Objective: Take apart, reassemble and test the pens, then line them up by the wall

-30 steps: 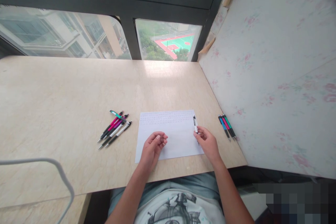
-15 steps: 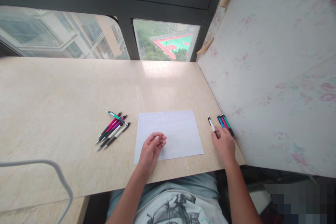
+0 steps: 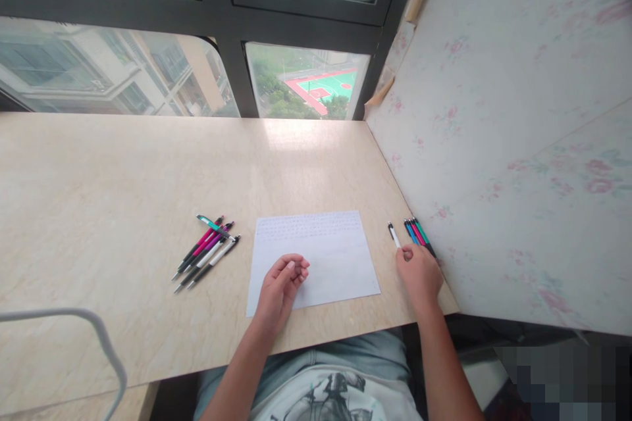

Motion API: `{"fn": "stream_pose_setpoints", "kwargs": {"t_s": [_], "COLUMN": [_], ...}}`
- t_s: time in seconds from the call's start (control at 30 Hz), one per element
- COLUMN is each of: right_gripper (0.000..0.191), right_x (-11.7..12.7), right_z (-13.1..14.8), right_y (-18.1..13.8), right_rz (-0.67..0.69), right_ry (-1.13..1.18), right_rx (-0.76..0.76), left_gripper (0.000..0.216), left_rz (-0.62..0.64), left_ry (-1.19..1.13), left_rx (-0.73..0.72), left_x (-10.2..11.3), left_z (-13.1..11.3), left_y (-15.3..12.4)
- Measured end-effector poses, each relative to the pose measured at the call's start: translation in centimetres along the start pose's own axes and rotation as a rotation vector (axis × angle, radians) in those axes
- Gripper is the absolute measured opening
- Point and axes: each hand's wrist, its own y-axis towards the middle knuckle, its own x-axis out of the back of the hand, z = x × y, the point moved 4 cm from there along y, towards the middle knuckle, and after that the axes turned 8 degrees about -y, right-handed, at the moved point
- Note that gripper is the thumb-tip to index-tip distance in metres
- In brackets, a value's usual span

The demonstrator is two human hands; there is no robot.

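A white sheet of paper [image 3: 326, 256] with faint handwriting along its top lies on the beige table [image 3: 123, 171] in front of me. My left hand [image 3: 280, 286] rests on the sheet's lower left part, its fingers loosely curled with nothing in them. My right hand [image 3: 419, 273] is to the right of the sheet, near the wall. Its fingertips pinch the lower end of a white pen [image 3: 394, 235], which lies flat on the table. Right beside it lie a few coloured pens [image 3: 417, 233], blue, pink and green.
Several more pens [image 3: 205, 251] lie in a loose bundle left of the paper. A floral-papered wall [image 3: 494, 145] closes off the table's right side, and a dark-framed window [image 3: 237, 20] runs along the back. A grey curved bar [image 3: 99, 335] shows at lower left.
My right hand carried the white pen off the paper's right edge to the table beside the coloured pens by the wall. The left hand stayed put on the paper.
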Motion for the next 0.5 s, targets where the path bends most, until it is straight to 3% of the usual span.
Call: {"fn": "stream_pose_setpoints", "kwargs": {"t_s": [0.33, 0.5], "right_gripper": [0.024, 0.023], "right_x": [0.5, 0.8], "right_z": [-2.2, -1.8], "right_y": [1.3, 1.0], "right_rz": [-0.157, -0.221], "right_ry": [-0.059, -0.010], "right_rx": [-0.049, -0.043], "left_gripper": [0.017, 0.017], "left_rz": [-0.027, -0.020], "left_ry": [0.014, 0.010], "left_rx": [-0.003, -0.007], "left_x": [-0.4, -0.3], "left_z": [-0.2, -0.2], "left_y": [-0.1, -0.1]}}
